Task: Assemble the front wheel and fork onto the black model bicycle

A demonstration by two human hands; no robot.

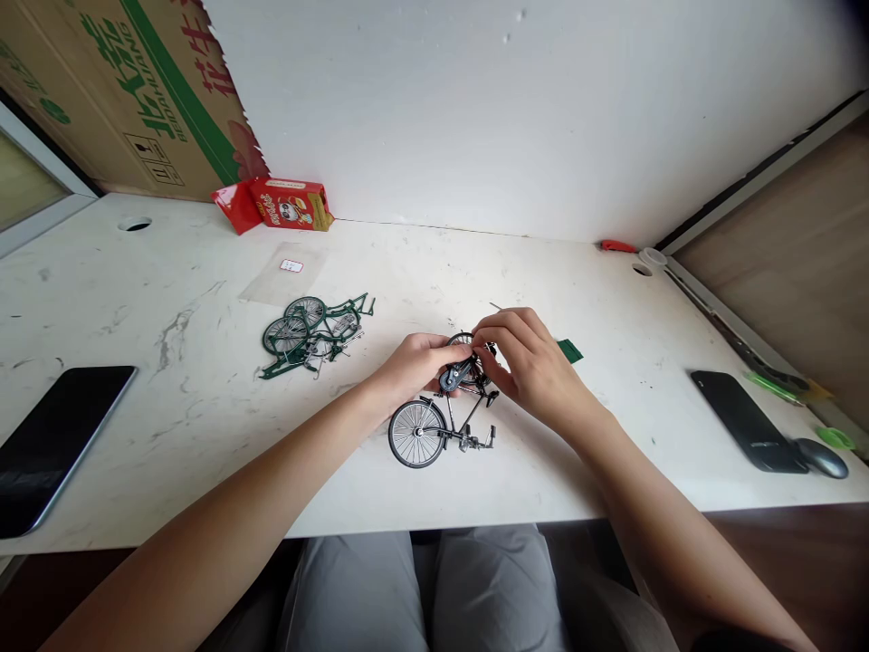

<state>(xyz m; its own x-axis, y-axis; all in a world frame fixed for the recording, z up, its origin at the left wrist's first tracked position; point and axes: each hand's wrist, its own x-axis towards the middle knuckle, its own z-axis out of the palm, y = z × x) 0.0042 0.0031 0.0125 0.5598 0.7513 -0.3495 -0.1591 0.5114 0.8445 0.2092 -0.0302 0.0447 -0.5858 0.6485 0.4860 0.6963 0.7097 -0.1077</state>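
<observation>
A black model bicycle (459, 429) is held just above the white desk between both hands, one spoked wheel pointing toward me and the other partly hidden behind my fingers. My left hand (422, 362) is closed around the rear part, thumb on top near the dark chain cover (449, 377). With fingers pinched, my right hand (526, 349) grips the same bicycle by its far wheel end; the exact spot is hidden. To the left lie parts of a green model bicycle (319, 328), with wheels and frame pieces heaped together.
Behind the green parts are a clear plastic bag (280, 276) and a red box (293, 205). A phone (58, 444) rests at the left; a dark flat device (747, 421) and a mouse (821, 458) lie at the right. A small green piece (569, 351) sits beyond my right hand.
</observation>
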